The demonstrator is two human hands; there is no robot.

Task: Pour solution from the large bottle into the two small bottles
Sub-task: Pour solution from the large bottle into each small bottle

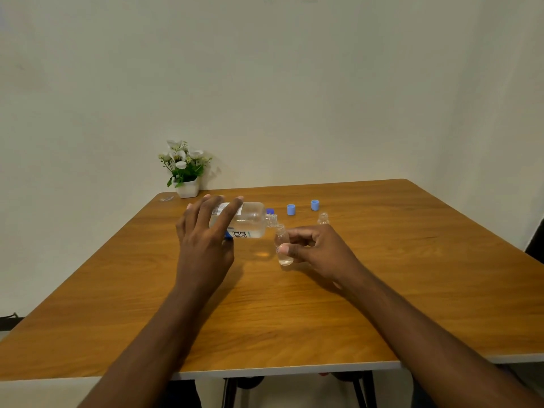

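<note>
Left hand (203, 240) curled around tipped, clear large bottle (250, 220); right hand (321, 250) in a pinch on glassy small bottle (285, 258).

Left hand (206, 234) grips large bottle (251, 220) at base end, fingers over top. Bottle lies near horizontal, neck pointing away from grip toward right hand (319, 251). Right hand pinches small bottle (284, 248) roughly upright, mouth just under large bottle's neck, a little clear liquid in bottom. Beyond right-hand grip: second small bottle (323, 218), uncapped, and two light-blue caps (290, 209). Far beyond left-hand grip: flower pot (187, 188).
</note>
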